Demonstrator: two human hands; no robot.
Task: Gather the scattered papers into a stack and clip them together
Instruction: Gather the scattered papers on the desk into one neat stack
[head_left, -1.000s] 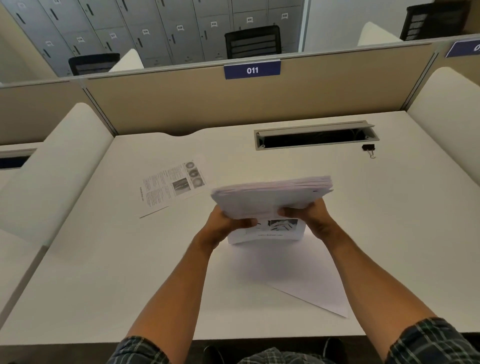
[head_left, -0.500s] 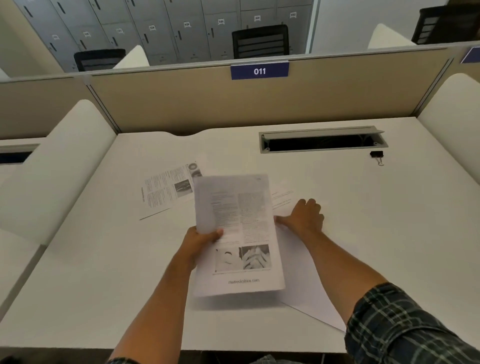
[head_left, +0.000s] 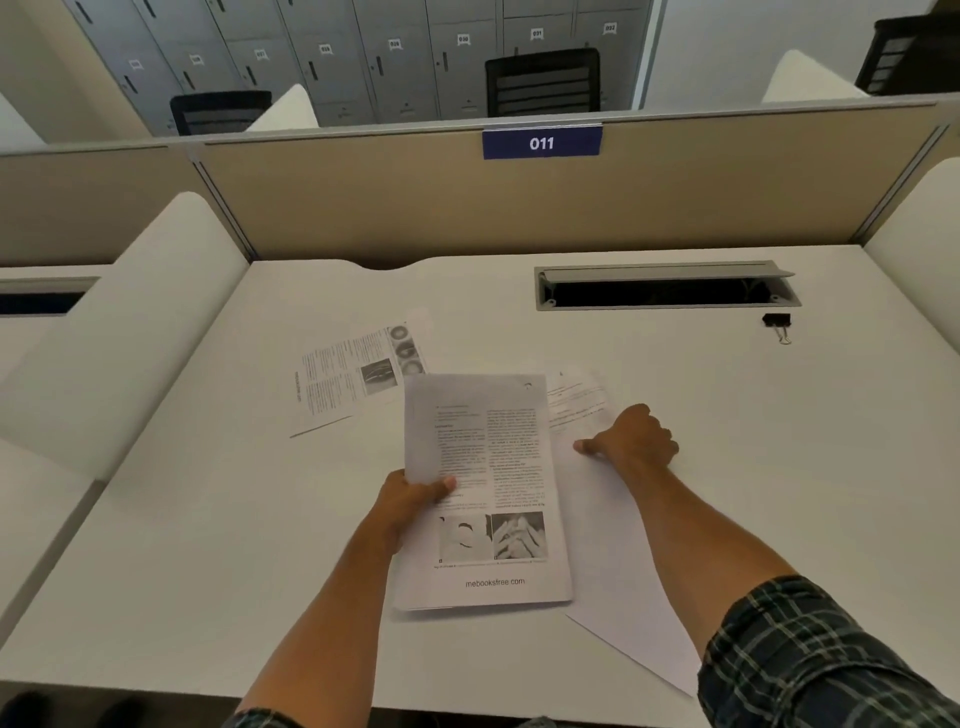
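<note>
My left hand (head_left: 410, 504) grips a stack of printed papers (head_left: 488, 493) by its left edge, thumb on top, holding it just above the white desk (head_left: 208, 545). To the right, my right hand (head_left: 631, 441) sits on a loose sheet (head_left: 623, 571) that lies flat on the desk and is partly tucked under the stack; its fingers are curled and its thumb stretches left on the paper. Another printed sheet (head_left: 353, 374) lies on the desk beyond the stack to the left. A black binder clip (head_left: 777, 323) rests at the far right, away from both hands.
An open grey cable slot (head_left: 665, 291) is set into the desk just behind the clip. A beige partition (head_left: 415, 197) with a blue 011 label closes the back. White side dividers (head_left: 130, 322) stand left and right.
The stack, held edge-on in both hands a second ago, has tilted to face up in my left hand alone. My right hand let go, dropped onto the loose sheet, and then curled its fingers.
</note>
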